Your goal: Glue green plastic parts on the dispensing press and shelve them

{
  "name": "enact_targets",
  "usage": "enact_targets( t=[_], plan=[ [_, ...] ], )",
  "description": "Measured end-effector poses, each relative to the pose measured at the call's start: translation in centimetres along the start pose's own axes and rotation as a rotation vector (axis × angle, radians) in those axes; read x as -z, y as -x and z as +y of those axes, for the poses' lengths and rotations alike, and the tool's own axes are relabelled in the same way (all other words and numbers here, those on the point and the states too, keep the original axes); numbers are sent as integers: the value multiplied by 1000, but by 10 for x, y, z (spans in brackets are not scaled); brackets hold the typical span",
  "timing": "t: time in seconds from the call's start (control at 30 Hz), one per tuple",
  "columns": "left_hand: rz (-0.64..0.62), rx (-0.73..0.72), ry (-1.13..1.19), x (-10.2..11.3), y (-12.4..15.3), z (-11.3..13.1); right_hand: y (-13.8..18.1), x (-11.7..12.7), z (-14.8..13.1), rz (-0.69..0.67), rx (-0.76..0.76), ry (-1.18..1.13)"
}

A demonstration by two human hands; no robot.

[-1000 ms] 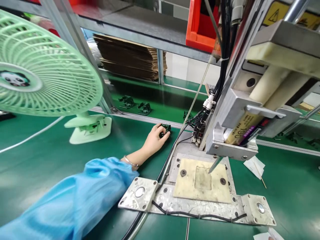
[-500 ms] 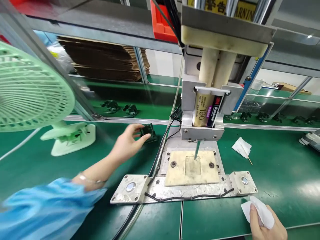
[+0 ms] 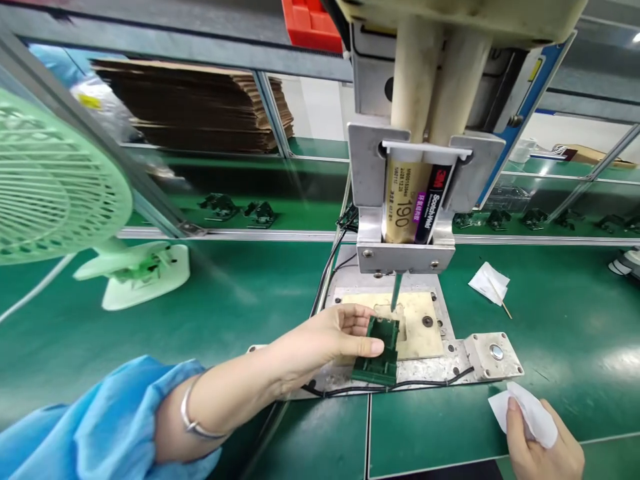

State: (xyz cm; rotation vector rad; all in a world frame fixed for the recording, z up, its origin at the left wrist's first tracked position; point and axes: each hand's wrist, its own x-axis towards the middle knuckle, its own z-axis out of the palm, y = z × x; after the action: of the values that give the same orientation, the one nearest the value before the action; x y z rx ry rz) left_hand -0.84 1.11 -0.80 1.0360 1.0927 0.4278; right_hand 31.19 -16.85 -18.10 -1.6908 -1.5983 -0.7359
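Note:
Between thumb and fingers, my left hand (image 3: 345, 337) grips a dark green plastic housing (image 3: 381, 353). It is held over the front of the dispensing fixture, partly covering the cream plate (image 3: 420, 340) and its shallow recess. Just above the housing's far end, the thin nozzle (image 3: 396, 292) points down from the adhesive cartridge (image 3: 417, 197), which is clamped in a metal holder. At the lower right, my right hand (image 3: 543, 443) pinches a folded white wipe (image 3: 530, 413) above the bench. The left push button on the base is hidden behind my left arm.
A green fan (image 3: 60, 187) stands at the left. The right push button (image 3: 496, 352) sits on the metal base. A white wipe with a thin stick (image 3: 490, 283) lies to the right. Several dark parts (image 3: 261, 213) line the green strip behind. Black cables run beside the fixture.
My left hand has carried the green housing rightward and toward me, from beside the cables to the front of the fixture. My right hand still holds the wipe. The view has shifted slightly.

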Motion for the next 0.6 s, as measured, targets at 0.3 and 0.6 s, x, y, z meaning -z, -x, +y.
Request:
enact_targets(
  t=[0.3, 0.6],
  plan=[
    [44, -396, -262, -5, -33, -12, 10, 1, 0, -69, -244, -32],
    [271, -555, -833, -4, -11, -21, 0, 4, -7, -175, -538, -111]
  ],
)
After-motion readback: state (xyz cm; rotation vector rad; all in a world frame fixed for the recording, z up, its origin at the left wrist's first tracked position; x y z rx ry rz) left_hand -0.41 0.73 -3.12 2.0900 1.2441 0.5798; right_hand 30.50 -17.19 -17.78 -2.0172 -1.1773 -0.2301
